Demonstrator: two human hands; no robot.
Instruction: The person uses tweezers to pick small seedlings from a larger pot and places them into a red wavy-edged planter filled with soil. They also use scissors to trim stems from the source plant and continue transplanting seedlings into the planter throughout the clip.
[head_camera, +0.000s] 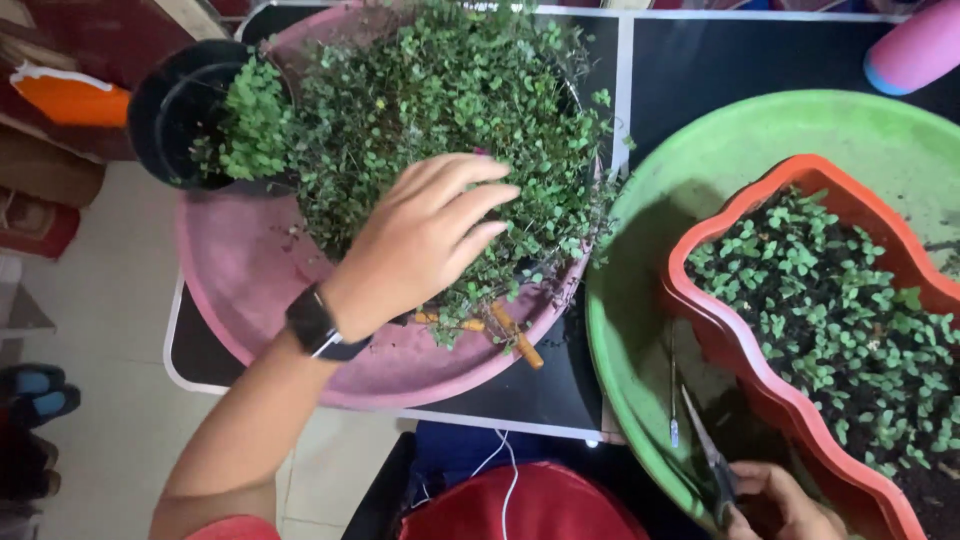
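Right hand (775, 500), lower right, grips scissors (712, 462); left hand (420, 240), centre, fingers spread, rests on leafy plant (450, 90).

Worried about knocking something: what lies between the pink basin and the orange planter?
In the head view, only the green basin's bare inner wall lies between pink basin and orange planter.

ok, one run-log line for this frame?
left hand: on leafy plant in pink basin | right hand: holds scissors | green basin

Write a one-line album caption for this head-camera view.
Left hand rests on a bushy plant in a pink basin; right hand holds scissors beside an orange planter of seedlings.
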